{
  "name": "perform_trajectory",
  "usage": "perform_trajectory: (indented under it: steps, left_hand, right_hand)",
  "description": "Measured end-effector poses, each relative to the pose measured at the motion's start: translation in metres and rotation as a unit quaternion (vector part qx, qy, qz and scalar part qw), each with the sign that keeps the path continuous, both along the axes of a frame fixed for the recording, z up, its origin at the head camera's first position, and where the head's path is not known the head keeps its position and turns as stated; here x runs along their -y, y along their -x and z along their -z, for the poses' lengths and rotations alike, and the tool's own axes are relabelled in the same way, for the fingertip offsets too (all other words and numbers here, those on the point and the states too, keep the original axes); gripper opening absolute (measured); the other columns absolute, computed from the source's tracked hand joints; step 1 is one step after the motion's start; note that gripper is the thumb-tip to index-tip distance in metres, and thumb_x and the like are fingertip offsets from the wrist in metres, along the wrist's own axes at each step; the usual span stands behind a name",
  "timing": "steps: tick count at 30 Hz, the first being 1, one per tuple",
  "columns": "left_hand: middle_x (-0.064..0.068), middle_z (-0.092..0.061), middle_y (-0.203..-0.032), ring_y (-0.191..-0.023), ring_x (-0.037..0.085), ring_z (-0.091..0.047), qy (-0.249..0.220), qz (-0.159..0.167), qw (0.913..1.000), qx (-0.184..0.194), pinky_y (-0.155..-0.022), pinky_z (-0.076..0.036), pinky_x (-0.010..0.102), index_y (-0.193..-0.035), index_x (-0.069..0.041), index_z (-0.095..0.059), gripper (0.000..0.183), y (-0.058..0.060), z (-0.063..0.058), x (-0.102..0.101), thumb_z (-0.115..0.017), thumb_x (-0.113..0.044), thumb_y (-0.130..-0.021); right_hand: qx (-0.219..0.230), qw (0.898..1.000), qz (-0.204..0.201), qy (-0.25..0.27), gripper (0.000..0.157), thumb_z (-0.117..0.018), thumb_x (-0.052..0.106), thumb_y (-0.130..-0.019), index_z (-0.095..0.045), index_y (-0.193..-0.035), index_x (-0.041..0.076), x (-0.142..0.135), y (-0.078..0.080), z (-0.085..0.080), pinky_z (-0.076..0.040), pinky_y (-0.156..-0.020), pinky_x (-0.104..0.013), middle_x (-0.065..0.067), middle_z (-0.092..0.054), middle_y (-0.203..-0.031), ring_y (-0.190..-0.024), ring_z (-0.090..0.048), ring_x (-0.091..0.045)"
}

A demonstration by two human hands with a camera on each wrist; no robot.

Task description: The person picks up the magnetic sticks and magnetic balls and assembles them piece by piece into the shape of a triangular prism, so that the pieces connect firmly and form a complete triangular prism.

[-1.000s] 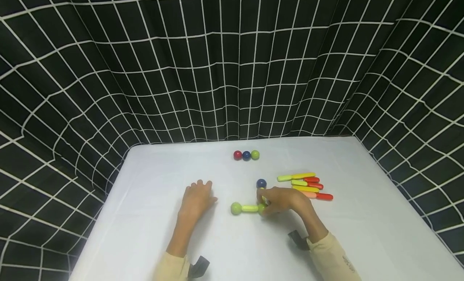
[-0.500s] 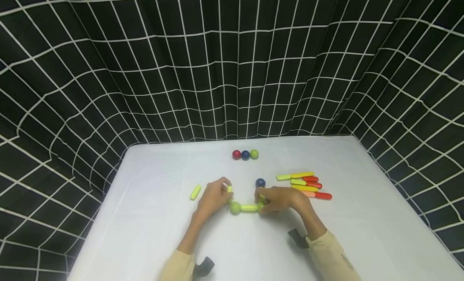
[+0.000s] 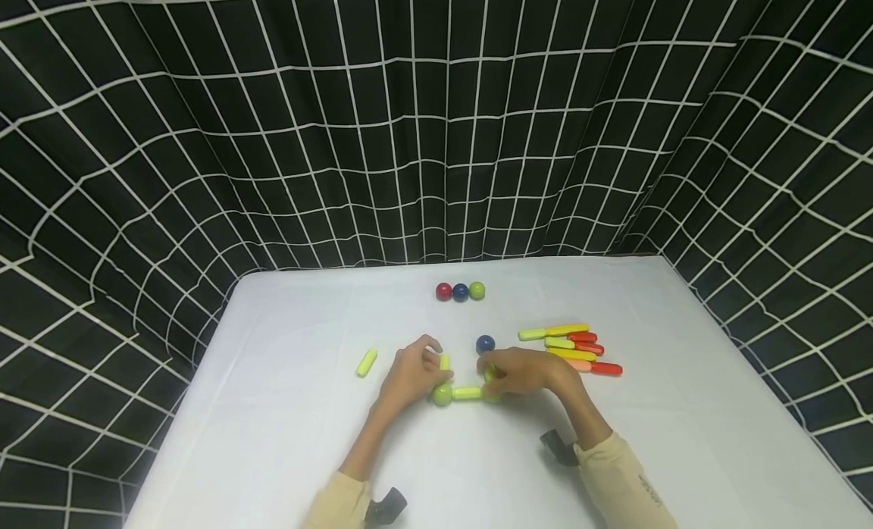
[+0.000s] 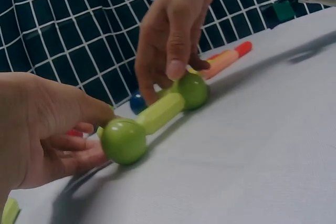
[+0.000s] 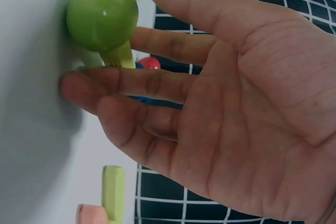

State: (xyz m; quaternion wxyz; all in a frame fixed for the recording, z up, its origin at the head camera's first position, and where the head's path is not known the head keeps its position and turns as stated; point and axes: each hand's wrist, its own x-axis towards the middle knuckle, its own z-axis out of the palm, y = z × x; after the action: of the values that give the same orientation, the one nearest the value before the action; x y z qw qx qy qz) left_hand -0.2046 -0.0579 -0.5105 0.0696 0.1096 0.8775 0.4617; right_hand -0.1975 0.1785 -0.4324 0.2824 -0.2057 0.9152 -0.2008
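Two green balls, the left one [image 3: 442, 395] and the right one [image 5: 102, 17], are joined by a short yellow-green stick [image 4: 160, 114] lying on the white table. My left hand [image 3: 411, 374] pinches a second yellow-green stick [image 3: 445, 361], its near end right at the left ball. My right hand [image 3: 521, 370] holds another yellow-green stick [image 3: 489, 372] that runs back from the right ball; the fingers partly hide both. Just beyond the right fingertips sits a blue ball [image 3: 485, 344]. One loose yellow-green stick [image 3: 367, 362] lies left of my left hand.
A row of red, blue and green balls [image 3: 460, 292] stands near the table's back edge. Several yellow, red, orange and green sticks [image 3: 573, 349] lie grouped right of my right hand. A black curtain with a white grid [image 3: 436, 135] encloses the table [image 3: 273, 438].
My left hand has moved right from the left side, bringing a yellow-green stick to the left green ball and uncovering the loose one. The right hand stays at the right ball.
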Motion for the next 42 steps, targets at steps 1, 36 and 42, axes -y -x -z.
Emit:
perform_trajectory:
  steps: [1, 36, 42]
  left_hand:
    - [0.007, -0.079, -0.1, -0.091, 0.019, -0.076, -0.004, 0.002, 1.0, -0.004, -0.082, -0.062, 0.037, -0.113, -0.013, -0.068, 0.036, 0.0, 0.001, -0.001, -0.086, -0.024, -0.084]
    - [-0.011, -0.049, -0.082, -0.079, 0.004, -0.046, 0.135, 0.158, 0.9681, -0.14, -0.073, -0.043, 0.021, -0.09, -0.028, -0.053, 0.047, 0.0, 0.026, 0.023, -0.079, -0.066, -0.081]
    - [-0.011, -0.046, -0.08, -0.077, 0.003, -0.043, 0.109, 0.154, 0.9649, -0.183, -0.071, -0.04, 0.019, -0.089, -0.026, -0.053, 0.041, 0.002, 0.031, 0.02, -0.082, -0.053, -0.084]
  right_hand:
    - [-0.005, 1.0, -0.003, 0.002, 0.035, -0.076, 0.026, -0.096, -0.066, -0.126, 0.012, 0.001, 0.0, 0.001, -0.045, -0.076, -0.032, 0.001, -0.059, -0.09, -0.083, -0.054, -0.016]
    - [-0.01, 0.999, -0.023, 0.021, 0.043, -0.072, 0.017, -0.097, -0.062, -0.14, 0.016, -0.007, -0.004, -0.009, -0.055, -0.101, -0.049, -0.005, -0.066, -0.116, -0.108, -0.062, -0.024]
    - [-0.064, 0.997, 0.044, 0.022, 0.038, -0.067, 0.011, -0.099, -0.061, -0.136, 0.009, -0.059, -0.002, -0.025, -0.056, -0.1, -0.053, -0.014, -0.068, -0.127, -0.115, -0.066, -0.032]
